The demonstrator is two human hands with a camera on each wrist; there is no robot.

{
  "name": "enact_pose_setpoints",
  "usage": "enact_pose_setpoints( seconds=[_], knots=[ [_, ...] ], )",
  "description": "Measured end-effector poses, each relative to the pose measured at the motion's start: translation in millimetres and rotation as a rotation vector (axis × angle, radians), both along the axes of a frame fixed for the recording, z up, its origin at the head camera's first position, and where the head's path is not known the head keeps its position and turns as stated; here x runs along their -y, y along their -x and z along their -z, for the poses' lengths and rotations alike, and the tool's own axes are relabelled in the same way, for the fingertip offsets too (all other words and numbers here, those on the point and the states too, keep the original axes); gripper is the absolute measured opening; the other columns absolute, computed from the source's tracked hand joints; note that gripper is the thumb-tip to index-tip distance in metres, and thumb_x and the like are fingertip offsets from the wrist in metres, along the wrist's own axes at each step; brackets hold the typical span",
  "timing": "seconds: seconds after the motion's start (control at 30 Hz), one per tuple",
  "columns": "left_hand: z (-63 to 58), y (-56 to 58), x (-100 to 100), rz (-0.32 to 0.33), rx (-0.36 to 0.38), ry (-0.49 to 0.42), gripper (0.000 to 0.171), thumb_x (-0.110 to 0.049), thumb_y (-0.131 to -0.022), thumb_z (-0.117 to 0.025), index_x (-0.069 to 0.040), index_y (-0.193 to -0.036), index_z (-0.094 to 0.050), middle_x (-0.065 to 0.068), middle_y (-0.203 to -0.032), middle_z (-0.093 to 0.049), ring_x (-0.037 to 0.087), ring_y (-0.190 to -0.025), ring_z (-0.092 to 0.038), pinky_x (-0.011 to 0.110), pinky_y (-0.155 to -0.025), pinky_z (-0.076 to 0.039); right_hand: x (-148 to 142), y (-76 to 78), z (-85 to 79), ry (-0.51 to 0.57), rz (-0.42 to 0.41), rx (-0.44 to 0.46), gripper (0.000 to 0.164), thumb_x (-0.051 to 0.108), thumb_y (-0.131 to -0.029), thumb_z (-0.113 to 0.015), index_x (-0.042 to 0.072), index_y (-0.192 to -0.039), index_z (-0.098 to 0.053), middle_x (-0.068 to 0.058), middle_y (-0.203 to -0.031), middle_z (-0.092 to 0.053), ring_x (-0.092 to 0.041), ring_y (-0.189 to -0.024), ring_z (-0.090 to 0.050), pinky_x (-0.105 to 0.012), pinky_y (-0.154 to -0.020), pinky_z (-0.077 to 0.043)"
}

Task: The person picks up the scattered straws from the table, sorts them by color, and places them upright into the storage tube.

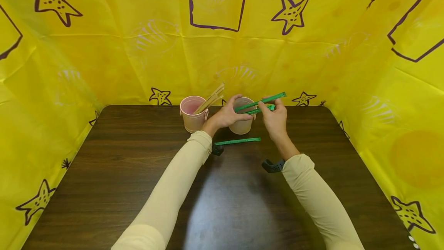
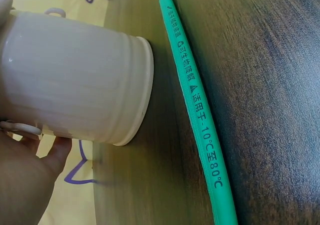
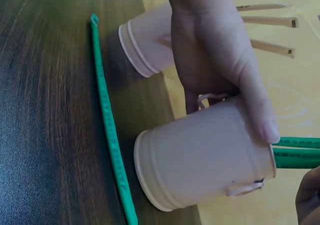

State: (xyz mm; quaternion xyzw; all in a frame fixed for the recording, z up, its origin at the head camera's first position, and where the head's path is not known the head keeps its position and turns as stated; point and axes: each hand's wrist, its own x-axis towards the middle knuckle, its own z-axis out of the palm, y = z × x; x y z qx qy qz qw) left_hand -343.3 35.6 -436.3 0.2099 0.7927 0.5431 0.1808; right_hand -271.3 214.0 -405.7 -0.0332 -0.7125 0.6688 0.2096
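Observation:
My left hand [image 1: 229, 115] grips the rim of a cream bucket [image 1: 241, 127], with the thumb over its near side in the right wrist view. My right hand [image 1: 275, 120] pinches two green wrapped straws [image 1: 265, 100] just over that bucket. Their lower ends reach into its mouth, and their upper ends slant up to the right. Another green wrapped straw [image 2: 195, 105] lies on the table in front of the bucket, with printed lettering along its wrapper. Only a little of the right hand [image 3: 308, 195] shows at the edge of the right wrist view.
Left of the cream bucket stands a pink bucket [image 1: 194, 122] with several tan sticks [image 1: 211, 98] leaning out to the right. Both buckets stand near the back edge of the dark wooden table [image 1: 145, 173]. A yellow patterned cloth [image 1: 114, 57] hangs close behind it.

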Motion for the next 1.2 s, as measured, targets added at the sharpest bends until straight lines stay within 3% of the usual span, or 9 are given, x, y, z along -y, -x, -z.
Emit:
enact_pose_setpoints(
  seconds=[0.17, 0.37, 0.63, 0.83, 0.9, 1.0, 1.1, 1.2],
  knots=[
    [0.3, 0.1, 0, -0.005, 0.005, 0.017, 0.101, -0.047, -0.085, -0.081, -0.031, -0.162, -0.016, 0.016, -0.163, -0.028, 0.039, -0.145, -0.039, 0.059, -0.116, -0.039, -1, -4.0, -1.2, 0.014, -0.083, -0.001, 0.034, 0.018, -0.096, -0.072, 0.000, -0.121, -0.059, 0.004, -0.099, -0.064, -0.001, -0.046, -0.042, -0.015, -0.045, -0.037],
    [0.9, 0.2, 0, -0.007, 0.017, 0.018, 0.102, -0.048, -0.084, -0.081, -0.033, -0.162, -0.016, 0.015, -0.161, -0.031, 0.037, -0.142, -0.042, 0.057, -0.114, -0.041, -3, -10.6, 1.7, -0.050, -0.114, 0.013, 0.039, 0.021, -0.096, -0.073, 0.007, -0.128, -0.056, -0.004, -0.114, -0.060, -0.002, -0.049, -0.042, -0.016, -0.048, -0.039],
    [1.5, 0.2, 0, -0.009, -0.004, 0.023, 0.102, -0.050, -0.084, -0.081, -0.032, -0.162, -0.017, 0.016, -0.162, -0.029, 0.038, -0.145, -0.039, 0.058, -0.115, -0.040, -14, -26.3, 10.6, -0.070, -0.106, 0.109, 0.058, 0.022, -0.095, -0.073, 0.012, -0.144, -0.044, 0.005, -0.104, -0.053, -0.004, -0.049, -0.043, -0.017, -0.048, -0.037],
    [1.1, 0.7, 0, -0.008, -0.016, 0.026, 0.103, -0.050, -0.083, -0.082, -0.032, -0.162, -0.017, 0.015, -0.162, -0.029, 0.037, -0.146, -0.039, 0.058, -0.117, -0.038, -20, -37.2, 23.1, -0.124, -0.100, 0.192, 0.053, 0.019, -0.097, -0.071, 0.004, -0.142, -0.045, -0.009, -0.134, -0.052, -0.003, -0.054, -0.044, -0.017, -0.052, -0.038],
    [0.7, 0.6, 0, -0.008, -0.014, 0.029, 0.103, -0.050, -0.083, -0.082, -0.033, -0.162, -0.017, 0.015, -0.161, -0.031, 0.036, -0.145, -0.040, 0.057, -0.117, -0.038, -20, -40.0, 28.2, -0.142, -0.116, 0.219, 0.051, 0.017, -0.097, -0.070, 0.001, -0.140, -0.049, -0.010, -0.131, -0.056, -0.003, -0.053, -0.046, -0.017, -0.051, -0.039],
    [0.7, 0.2, 1, -0.008, -0.012, 0.033, 0.104, -0.051, -0.083, -0.082, -0.034, -0.161, -0.017, 0.016, -0.160, -0.033, 0.037, -0.143, -0.041, 0.058, -0.115, -0.040, -19, -42.7, 36.4, -0.209, -0.150, 0.236, 0.042, 0.019, -0.096, -0.072, 0.000, -0.131, -0.058, -0.006, -0.097, -0.064, -0.004, -0.048, -0.044, -0.019, -0.048, -0.037],
    [0.9, -0.3, 1, -0.010, -0.010, 0.030, 0.103, -0.050, -0.083, -0.082, -0.034, -0.162, -0.017, 0.015, -0.159, -0.034, 0.037, -0.142, -0.043, 0.058, -0.113, -0.042, -13, -45.7, 43.6, -0.292, -0.201, 0.236, 0.035, 0.023, -0.095, -0.075, 0.002, -0.121, -0.066, 0.000, -0.072, -0.059, -0.004, -0.046, -0.041, -0.020, -0.047, -0.035],
    [1.4, -0.9, 1, -0.012, -0.008, 0.023, 0.103, -0.049, -0.083, -0.082, -0.033, -0.161, -0.017, 0.015, -0.157, -0.035, 0.037, -0.141, -0.044, 0.058, -0.113, -0.042, -4, -49.4, 48.9, -0.374, -0.274, 0.247, 0.029, 0.023, -0.095, -0.074, 0.004, -0.117, -0.069, -0.006, -0.078, -0.063, -0.006, -0.048, -0.042, -0.022, -0.048, -0.037]
  ],
)
